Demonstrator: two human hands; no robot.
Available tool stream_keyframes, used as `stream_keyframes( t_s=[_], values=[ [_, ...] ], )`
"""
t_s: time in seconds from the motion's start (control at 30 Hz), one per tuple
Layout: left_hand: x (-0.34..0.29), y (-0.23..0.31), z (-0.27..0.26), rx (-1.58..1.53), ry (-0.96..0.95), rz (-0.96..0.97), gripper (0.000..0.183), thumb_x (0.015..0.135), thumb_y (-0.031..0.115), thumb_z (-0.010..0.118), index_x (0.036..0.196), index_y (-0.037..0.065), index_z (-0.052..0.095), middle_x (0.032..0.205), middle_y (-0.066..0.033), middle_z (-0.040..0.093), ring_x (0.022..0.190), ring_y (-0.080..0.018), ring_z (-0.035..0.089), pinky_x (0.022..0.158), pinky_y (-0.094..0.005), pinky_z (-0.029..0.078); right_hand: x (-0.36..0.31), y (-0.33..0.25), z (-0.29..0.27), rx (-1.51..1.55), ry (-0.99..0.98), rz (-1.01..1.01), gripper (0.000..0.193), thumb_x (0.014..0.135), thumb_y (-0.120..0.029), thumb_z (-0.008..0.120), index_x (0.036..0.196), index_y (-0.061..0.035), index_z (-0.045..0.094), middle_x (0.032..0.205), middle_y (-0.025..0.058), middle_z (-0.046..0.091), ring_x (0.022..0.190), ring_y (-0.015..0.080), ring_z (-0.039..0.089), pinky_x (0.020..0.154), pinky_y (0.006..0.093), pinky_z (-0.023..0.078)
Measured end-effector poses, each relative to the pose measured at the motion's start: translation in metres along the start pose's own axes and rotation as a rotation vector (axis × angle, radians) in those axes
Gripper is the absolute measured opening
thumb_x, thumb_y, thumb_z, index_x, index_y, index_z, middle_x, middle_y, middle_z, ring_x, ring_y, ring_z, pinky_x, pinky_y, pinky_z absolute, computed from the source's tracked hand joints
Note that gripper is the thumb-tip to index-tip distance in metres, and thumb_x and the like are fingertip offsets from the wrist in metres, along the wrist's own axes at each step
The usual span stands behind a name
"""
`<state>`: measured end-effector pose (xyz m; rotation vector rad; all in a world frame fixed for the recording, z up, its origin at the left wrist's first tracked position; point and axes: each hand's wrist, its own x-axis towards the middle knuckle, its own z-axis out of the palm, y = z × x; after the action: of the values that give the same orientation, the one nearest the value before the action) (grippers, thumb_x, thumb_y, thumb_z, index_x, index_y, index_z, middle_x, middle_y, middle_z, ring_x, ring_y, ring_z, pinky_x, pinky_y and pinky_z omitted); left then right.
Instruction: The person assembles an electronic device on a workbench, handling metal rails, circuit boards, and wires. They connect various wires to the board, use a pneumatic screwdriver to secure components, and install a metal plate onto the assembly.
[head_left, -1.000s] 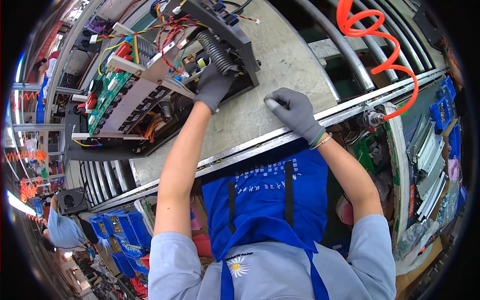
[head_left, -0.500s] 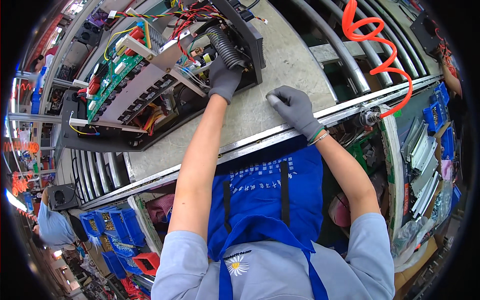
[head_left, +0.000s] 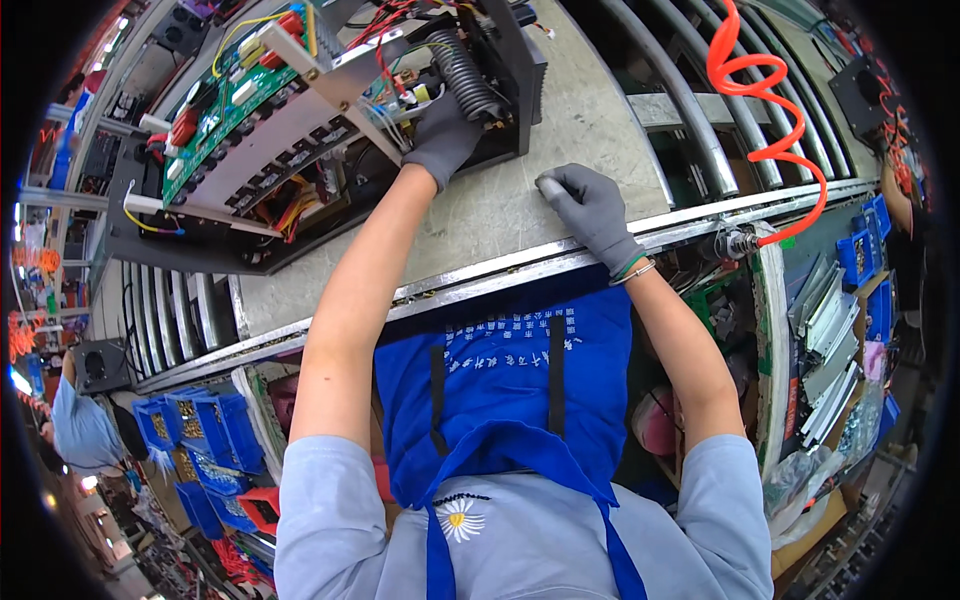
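Note:
My left hand (head_left: 443, 140), in a grey glove, reaches into an open black metal housing (head_left: 262, 262). It is beside the lower end of a dark ribbed coil (head_left: 467, 78), near small components and thin wires; its fingertips are hidden among them. A green circuit board (head_left: 226, 128) with red and white parts stands on the left side of the housing, next to a pale metal plate (head_left: 275, 150). My right hand (head_left: 592, 210), gloved in grey too, lies at the bench top with curled fingers and the thumb against them. Whatever is inside that closed hand does not show.
The metal bench top (head_left: 500, 215) ends in a rail on my side. Steel rollers (head_left: 690, 120) run to the right, under a hanging red coiled air hose (head_left: 785, 110). Blue parts bins (head_left: 215, 430) stand lower left. Metal strips (head_left: 828, 340) lie at right. Another person (head_left: 85, 425) is at far left.
My left hand has shifted from the coil's lower end to the left of it, among the wires. My right hand keeps its closed pose. The whole view has moved slightly.

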<state>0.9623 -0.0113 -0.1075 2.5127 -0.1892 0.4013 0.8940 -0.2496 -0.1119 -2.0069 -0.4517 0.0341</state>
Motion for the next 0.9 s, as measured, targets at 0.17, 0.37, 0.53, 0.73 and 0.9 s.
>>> stream_keyframes(
  t_s=[0.17,0.37,0.53,0.73,0.9],
  values=[
    [0.000,0.013,-0.007,-0.030,-0.033,-0.034,0.024,0.085,0.014,0.050,0.104,0.003,0.060,0.101,-0.0222,0.064,0.098,-0.0401,0.061,0.084,-0.0443,0.049,0.000,0.002,0.000,-0.041,-0.008,-0.017,0.017,0.087,-0.017,0.062,0.093,-0.0027,0.068,0.079,0.0050,0.067,0.071,0.0097,0.060,0.067,0.0248,0.048],
    [0.007,0.007,-0.016,0.007,-0.248,0.009,0.028,0.087,0.019,0.048,0.108,0.004,0.058,0.105,-0.0202,0.064,0.102,-0.0390,0.058,0.085,-0.0423,0.047,0.009,-0.027,0.021,-0.199,0.023,0.002,0.029,0.089,-0.030,0.058,0.100,-0.0048,0.067,0.076,0.0093,0.067,0.070,0.0202,0.064,0.067,0.0313,0.050],
    [0.007,0.012,-0.014,-0.091,-0.172,-0.003,0.029,0.086,0.023,0.050,0.103,0.003,0.062,0.108,-0.0238,0.062,0.105,-0.0394,0.057,0.088,-0.0432,0.046,0.046,-0.036,0.069,-0.426,-0.029,0.247,0.040,0.091,-0.041,0.046,0.098,-0.0057,0.063,0.081,0.0162,0.067,0.080,0.0358,0.065,0.074,0.0459,0.050],
    [0.010,-0.007,-0.003,-0.141,-0.189,0.085,0.029,0.087,0.023,0.048,0.106,0.004,0.060,0.106,-0.0202,0.063,0.103,-0.0369,0.058,0.088,-0.0413,0.045,0.061,-0.047,0.082,-0.390,0.113,0.286,0.035,0.089,-0.035,0.050,0.080,-0.0033,0.065,0.060,0.0122,0.064,0.060,0.0280,0.065,0.067,0.0383,0.051],
    [0.008,0.010,-0.013,-0.222,-0.251,0.005,0.030,0.087,0.024,0.050,0.107,0.004,0.059,0.106,-0.0193,0.062,0.103,-0.0352,0.058,0.088,-0.0398,0.045,0.062,-0.040,0.093,-0.390,0.166,0.332,0.033,0.085,-0.035,0.055,0.083,-0.0048,0.068,0.076,0.0166,0.067,0.076,0.0329,0.066,0.070,0.0416,0.051]
  ],
)
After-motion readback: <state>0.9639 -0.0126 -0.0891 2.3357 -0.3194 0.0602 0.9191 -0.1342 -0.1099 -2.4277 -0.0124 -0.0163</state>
